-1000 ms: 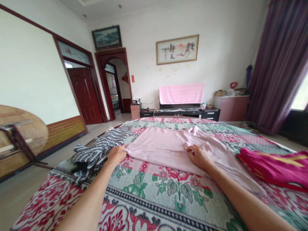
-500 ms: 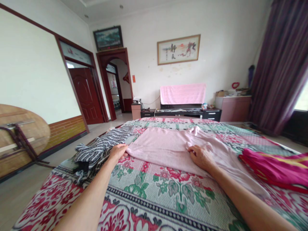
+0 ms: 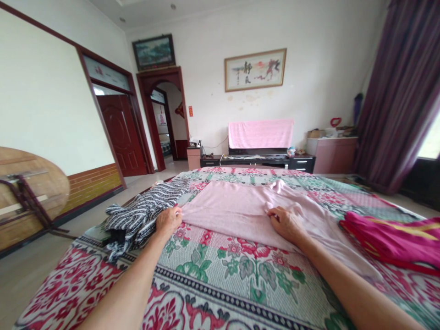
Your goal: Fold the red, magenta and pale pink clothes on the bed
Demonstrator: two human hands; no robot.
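A pale pink garment (image 3: 230, 201), which looks like a long-sleeved top, lies spread on a flowered cover (image 3: 220, 266). My left hand (image 3: 169, 221) is closed on its left end, with the thumb and fingers pinching the corner. Fingers curled, my right hand (image 3: 287, 223) grips the cloth near the middle, where it bunches into small folds. From there the garment runs on to the right, partly behind my right forearm. A black-and-white striped knit garment (image 3: 144, 213) lies crumpled just left of my left hand.
Folded bright pink clothing (image 3: 395, 238) lies on the right side of the cover. Beyond the far edge stands a low black cabinet (image 3: 302, 164) with a pink cloth (image 3: 260, 134) draped over a screen. A folded round table (image 3: 30, 192) leans at the left.
My left hand has turned slightly and its fingers have closed tighter on the garment's left corner. My right hand stays in the same place on the cloth.
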